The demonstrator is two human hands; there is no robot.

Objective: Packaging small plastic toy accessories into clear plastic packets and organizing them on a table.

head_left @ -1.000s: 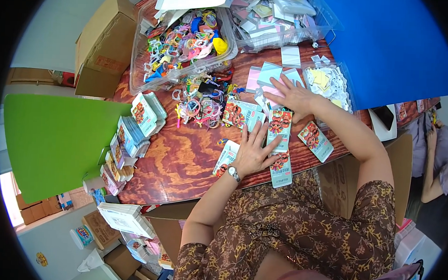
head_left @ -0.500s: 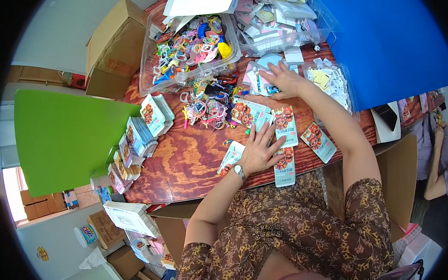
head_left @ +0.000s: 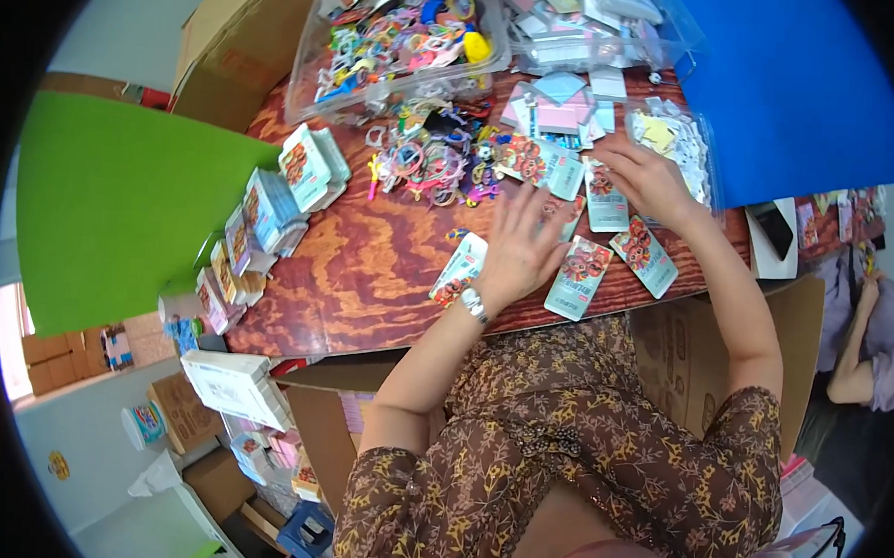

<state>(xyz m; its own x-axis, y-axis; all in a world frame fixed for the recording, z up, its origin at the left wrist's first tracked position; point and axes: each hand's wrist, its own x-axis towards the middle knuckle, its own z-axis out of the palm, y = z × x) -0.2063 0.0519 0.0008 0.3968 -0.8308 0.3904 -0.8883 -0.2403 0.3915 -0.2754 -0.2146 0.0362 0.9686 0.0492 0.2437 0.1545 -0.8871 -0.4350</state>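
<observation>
My left hand (head_left: 520, 247) lies with fingers spread over a green-and-white packet (head_left: 574, 213) with red cartoon figures, covering part of it. To its right, my right hand (head_left: 653, 180) reaches over the upper edge of an upright packet (head_left: 608, 208), its fingers stretched out and nothing visible in them. Similar packets surround the hands: a tilted packet (head_left: 460, 270) by the left wrist, a near packet (head_left: 579, 277) close to the table edge, and a slanted packet (head_left: 645, 256) below the right hand. Another packet (head_left: 561, 174) lies beyond my left fingertips.
A heap of colourful bands and trinkets (head_left: 427, 163) lies left of the packets. Behind stand a clear bin of trinkets (head_left: 306, 88) and a clear bin of cards (head_left: 676, 52). A tray of white pieces (head_left: 712, 186) sits right. Stacked packets (head_left: 312, 168) line the left edge.
My right hand has come back from the pile of cards toward the near packets. The nearest packets have shifted and turned. My left hand stays over the packets; the whole view has shifted.
</observation>
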